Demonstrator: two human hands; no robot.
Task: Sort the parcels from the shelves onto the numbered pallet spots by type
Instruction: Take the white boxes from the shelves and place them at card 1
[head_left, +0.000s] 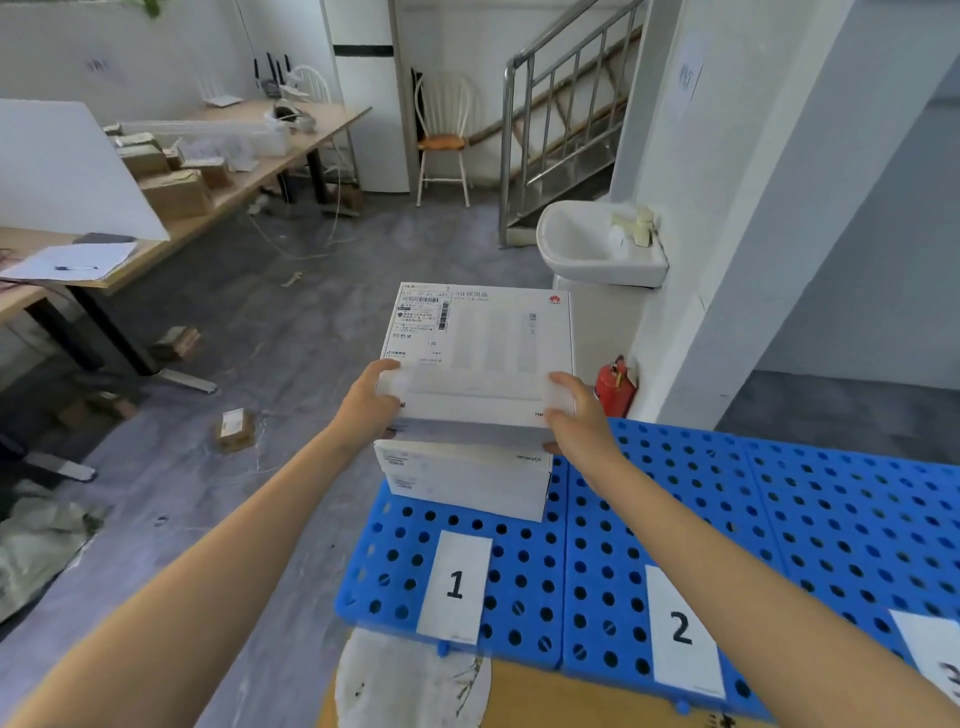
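Head camera view, looking down along two bare forearms at a blue perforated pallet (779, 493) on a grey floor. Both hands hold one flat white box (483, 348): the left hand (366, 400) grips its near left corner and the right hand (576, 415) its near right corner, thumbs on top and fingers curled underneath. The box hangs level, right over a second white box (467, 483) of the same kind, which already sits on the pallet section behind a paper label reading 1 (456, 584). Fingers show between the two boxes, so the held one does not look fully set down. The spots marked 2 (681, 626) and 3 (935, 660) show no parcels in the visible part. Brown cardboard parcels (176, 192) lie on a long table at the far left and a small one (235, 428) on the floor, so the sorting seems to be at an early stage. The held box lies broad face up, its shipping sticker at the far left corner and a red logo at the far right. Its top looks close to square, so the long axis is hard to call; its edges run roughly in line with those of the box beneath.
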